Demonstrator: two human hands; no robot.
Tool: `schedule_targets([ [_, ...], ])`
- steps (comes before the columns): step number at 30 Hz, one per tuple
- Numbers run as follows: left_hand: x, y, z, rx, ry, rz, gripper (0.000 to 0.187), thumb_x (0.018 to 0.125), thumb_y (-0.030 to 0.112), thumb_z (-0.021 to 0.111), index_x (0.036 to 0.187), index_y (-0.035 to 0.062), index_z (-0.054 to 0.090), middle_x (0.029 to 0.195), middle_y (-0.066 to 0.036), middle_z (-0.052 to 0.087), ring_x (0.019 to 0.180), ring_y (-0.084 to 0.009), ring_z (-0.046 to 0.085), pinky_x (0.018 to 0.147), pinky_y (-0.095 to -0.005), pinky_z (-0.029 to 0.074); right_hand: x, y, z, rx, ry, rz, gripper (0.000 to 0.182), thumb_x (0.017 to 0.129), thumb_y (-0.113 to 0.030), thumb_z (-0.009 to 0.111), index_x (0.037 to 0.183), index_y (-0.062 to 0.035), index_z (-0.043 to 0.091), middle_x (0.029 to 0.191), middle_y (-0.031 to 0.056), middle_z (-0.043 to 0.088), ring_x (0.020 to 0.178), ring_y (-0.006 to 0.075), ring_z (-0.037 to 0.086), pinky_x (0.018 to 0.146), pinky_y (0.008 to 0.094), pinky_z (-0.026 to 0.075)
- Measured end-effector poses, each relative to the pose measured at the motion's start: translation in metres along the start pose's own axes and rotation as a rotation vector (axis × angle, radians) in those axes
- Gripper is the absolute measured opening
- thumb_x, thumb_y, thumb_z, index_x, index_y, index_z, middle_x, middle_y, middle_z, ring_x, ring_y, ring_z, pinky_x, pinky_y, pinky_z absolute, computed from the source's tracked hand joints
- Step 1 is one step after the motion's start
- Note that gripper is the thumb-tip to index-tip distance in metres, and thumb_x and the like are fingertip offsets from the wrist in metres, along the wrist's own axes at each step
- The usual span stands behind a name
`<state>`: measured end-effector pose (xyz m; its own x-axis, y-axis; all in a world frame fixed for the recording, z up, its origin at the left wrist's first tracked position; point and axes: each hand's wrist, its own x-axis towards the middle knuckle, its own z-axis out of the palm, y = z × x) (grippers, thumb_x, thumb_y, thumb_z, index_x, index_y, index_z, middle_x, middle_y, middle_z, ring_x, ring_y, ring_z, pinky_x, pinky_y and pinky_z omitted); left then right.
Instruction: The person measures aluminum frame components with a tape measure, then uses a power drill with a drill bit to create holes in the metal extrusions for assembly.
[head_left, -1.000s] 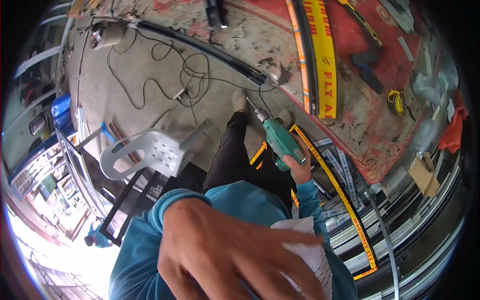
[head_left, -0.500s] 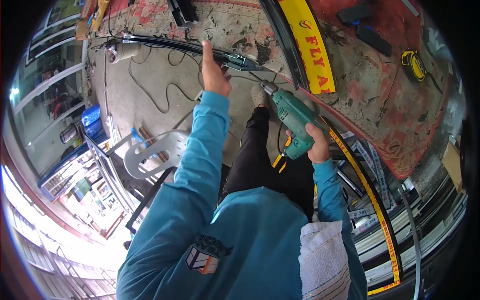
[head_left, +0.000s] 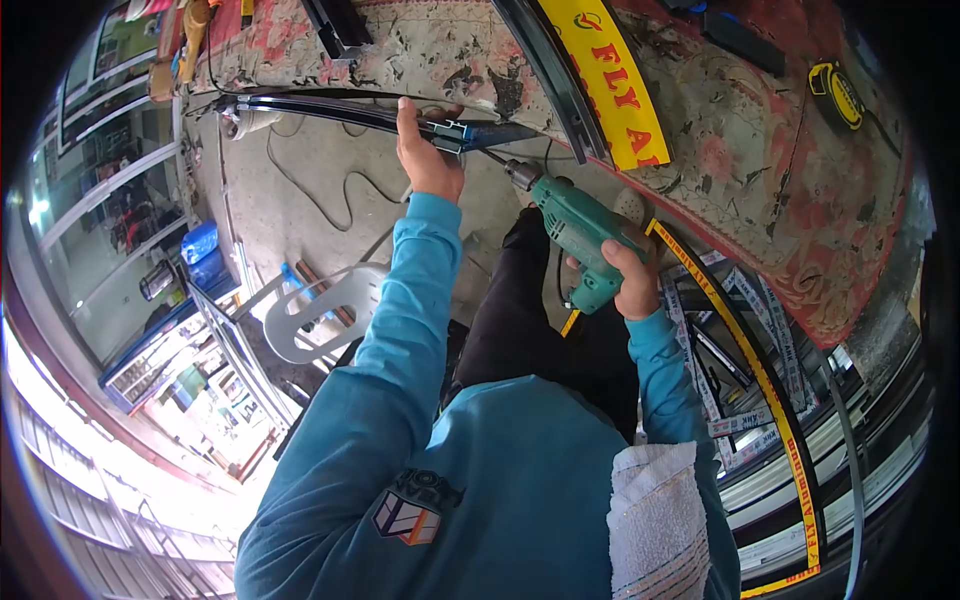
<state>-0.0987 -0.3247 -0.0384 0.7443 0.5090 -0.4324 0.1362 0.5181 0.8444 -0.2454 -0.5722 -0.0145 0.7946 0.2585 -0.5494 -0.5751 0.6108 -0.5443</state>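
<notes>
Near the table's edge, my left hand (head_left: 430,160) is closed around a long black aluminium profile (head_left: 330,110), close to its cut end. The thumb lies along the near side and the fingers reach over the far side. In my right hand (head_left: 634,280) is a green power drill (head_left: 585,225), gripped by its handle. The drill's dark chuck (head_left: 521,174) points up and left, and its bit reaches close to the end of the profile.
A worn red-patterned covering (head_left: 740,160) spreads over the worktable. On it lie a black profile with yellow film (head_left: 610,90) and a tape measure (head_left: 836,96). A grey plastic chair (head_left: 310,335) stands at left; a cable (head_left: 350,195) trails on the floor.
My left hand has closed further around the profile's end, its thumb lowered. The drill has moved slightly left and up, its bit nearer to that end. The view has shifted a little.
</notes>
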Motion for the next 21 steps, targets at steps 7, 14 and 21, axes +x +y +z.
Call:
schedule_targets([
  [7,0.004,-0.004,0.001,-0.027,-0.015,0.023,0.034,0.091,0.037,0.066,0.096,0.0069,0.051,0.081,-0.007,0.056,0.075,-0.0275,0.064,0.071,-0.0407,0.054,0.003,0.003,-0.006,0.036,0.021,0.007,0.052,0.081,-0.026,0.062,0.121,0.0063,0.056,0.105,0.0171,0.067,0.087,0.0232,0.069,0.077,0.0361,0.059],
  [14,0.005,-0.005,0.004,-0.021,0.013,0.037,0.033,0.089,0.036,0.067,0.096,0.0081,0.052,0.082,-0.005,0.055,0.073,-0.0218,0.06,0.07,-0.0389,0.054,0.007,-0.004,-0.007,0.045,0.028,0.055,0.05,0.082,-0.026,0.062,0.12,0.0057,0.057,0.105,0.0174,0.067,0.087,0.0241,0.069,0.078,0.0384,0.06],
  [21,0.005,-0.006,0.005,-0.036,0.015,0.046,0.033,0.089,0.035,0.067,0.1,0.0083,0.052,0.082,-0.005,0.055,0.073,-0.0216,0.06,0.069,-0.0394,0.054,0.01,-0.004,-0.011,0.044,-0.008,0.05,0.05,0.082,-0.024,0.062,0.121,0.0057,0.057,0.108,0.0185,0.065,0.091,0.025,0.068,0.077,0.0388,0.06],
])
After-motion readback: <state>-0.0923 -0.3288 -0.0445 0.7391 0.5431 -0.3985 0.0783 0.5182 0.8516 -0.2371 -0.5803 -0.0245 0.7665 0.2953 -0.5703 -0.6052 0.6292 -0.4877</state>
